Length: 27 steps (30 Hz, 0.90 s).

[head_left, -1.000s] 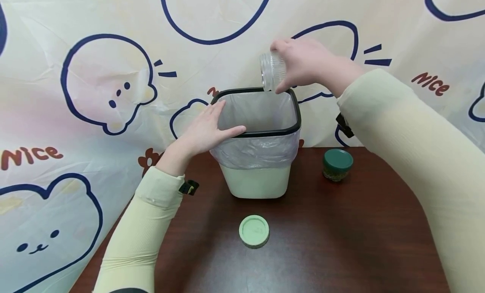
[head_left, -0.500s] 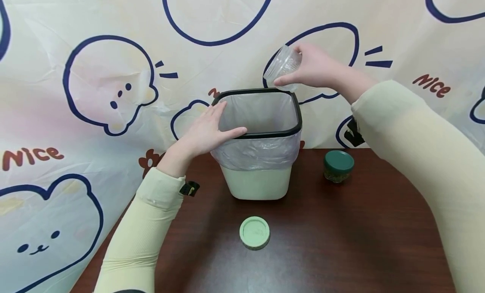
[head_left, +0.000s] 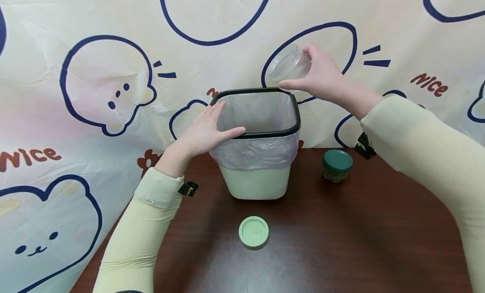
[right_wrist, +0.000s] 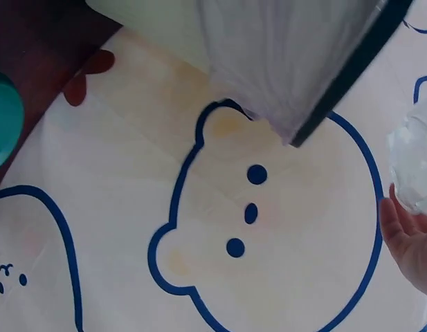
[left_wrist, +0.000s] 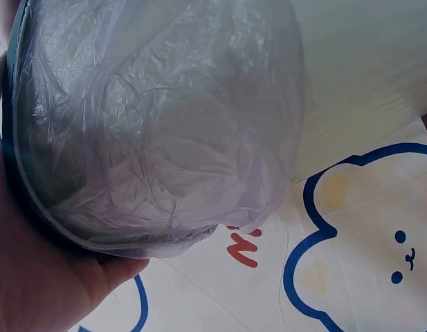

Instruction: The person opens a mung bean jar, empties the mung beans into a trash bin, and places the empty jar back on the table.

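My right hand (head_left: 322, 76) grips a clear ribbed jar (head_left: 289, 65) above the bin's back right corner. The jar leans to the left and has no lid on; it looks see-through. In the right wrist view, part of the jar (right_wrist: 415, 162) and the fingertips show at the right edge. My left hand (head_left: 202, 131) rests on the left front corner of a pale green bin (head_left: 259, 183), thumb and fingers stretched along its black rim (head_left: 270, 134). A thin translucent bag (left_wrist: 171, 131) lines the bin and folds over its outside.
A light green round lid (head_left: 254, 232) lies on the dark wooden table (head_left: 322, 242) in front of the bin. Right of the bin stands a jar with a dark green lid (head_left: 337, 161). A patterned cloth (head_left: 113, 166) hangs behind and at the left.
My right hand has drawn the jar slightly to the right and turned it from lying sideways, mouth to the left, to a more upright tilt. The left hand stays on the bin.
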Available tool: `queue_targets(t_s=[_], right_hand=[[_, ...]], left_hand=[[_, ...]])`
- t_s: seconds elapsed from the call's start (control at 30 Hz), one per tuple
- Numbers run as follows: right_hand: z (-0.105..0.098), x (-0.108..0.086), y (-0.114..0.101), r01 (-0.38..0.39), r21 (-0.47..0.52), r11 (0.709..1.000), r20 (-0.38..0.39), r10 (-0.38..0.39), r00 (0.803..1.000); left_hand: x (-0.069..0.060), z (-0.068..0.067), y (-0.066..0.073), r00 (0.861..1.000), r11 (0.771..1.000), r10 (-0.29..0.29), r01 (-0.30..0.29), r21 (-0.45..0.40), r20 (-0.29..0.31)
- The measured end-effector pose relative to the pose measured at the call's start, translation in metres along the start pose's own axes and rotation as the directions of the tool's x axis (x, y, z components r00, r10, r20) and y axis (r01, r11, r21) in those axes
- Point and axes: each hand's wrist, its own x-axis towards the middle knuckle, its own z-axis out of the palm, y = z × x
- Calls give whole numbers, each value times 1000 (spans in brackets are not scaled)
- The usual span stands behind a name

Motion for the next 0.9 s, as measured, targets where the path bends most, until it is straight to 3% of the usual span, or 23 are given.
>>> queue_targets(t_s=[0.43, 0.67, 0.9], right_hand=[[-4, -35, 21, -80, 153, 985, -135, 101, 986], [-6, -60, 34, -116, 267, 957, -128, 154, 980], [0, -83, 44, -92, 351, 932, -158, 156, 975]], left_hand=[[0, -2, 1, 1000, 1000, 5, -5, -2, -4], [-1, -2, 0, 1000, 1000, 4, -4, -1, -4], [-1, -1, 0, 1000, 1000, 5, -5, 5, -3]])
